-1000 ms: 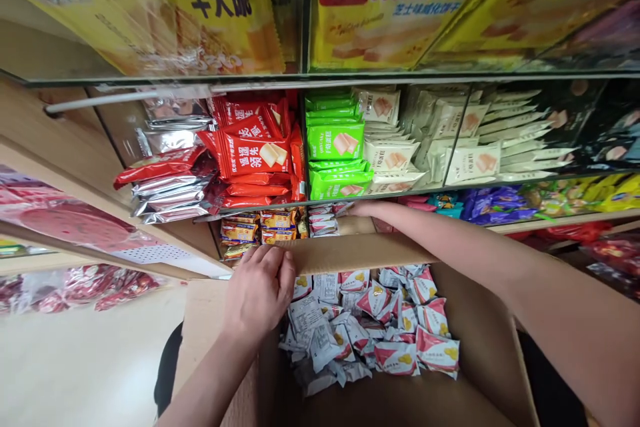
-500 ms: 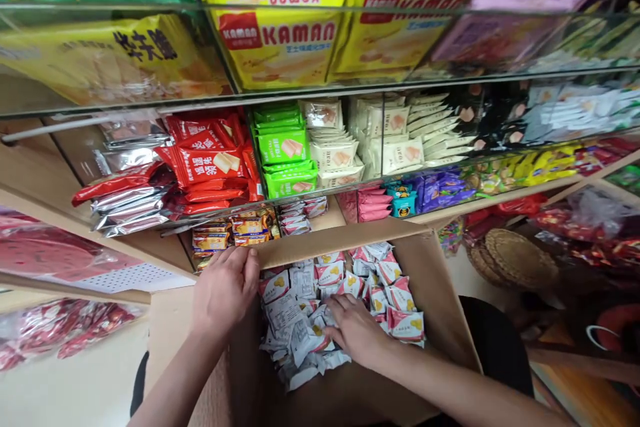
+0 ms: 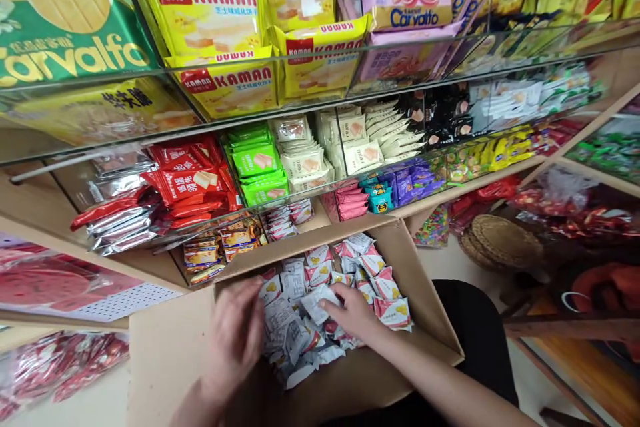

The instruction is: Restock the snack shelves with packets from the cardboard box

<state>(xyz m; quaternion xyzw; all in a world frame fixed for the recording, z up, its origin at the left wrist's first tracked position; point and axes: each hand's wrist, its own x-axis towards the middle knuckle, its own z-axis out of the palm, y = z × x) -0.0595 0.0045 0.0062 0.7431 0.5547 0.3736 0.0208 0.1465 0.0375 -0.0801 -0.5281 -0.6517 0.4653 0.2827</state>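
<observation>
My right hand (image 3: 354, 312) is inside the cardboard box (image 3: 443, 320), its thumb and fingers closed on a small white snack packet (image 3: 319, 305). Beneath it lie several loose snack packets (image 3: 393, 312), white with pink and yellow print, some with their plain backs up. At the box's left side hangs my left hand (image 3: 237, 323), smeared by motion. Its fingers look bent, but whether they hold anything cannot be made out.
Behind the box rise glass-fronted shelves with yellow wafer packs (image 3: 210, 17), red packets (image 3: 187, 180) and green packets (image 3: 257, 160). A black seat (image 3: 475, 320) stands at the box's right. Woven baskets (image 3: 505, 240) lie on the far right.
My left hand has come off the box's rim and moved down a little. The right hand has picked up a packet from the pile. The view has shifted, showing more of the upper shelf.
</observation>
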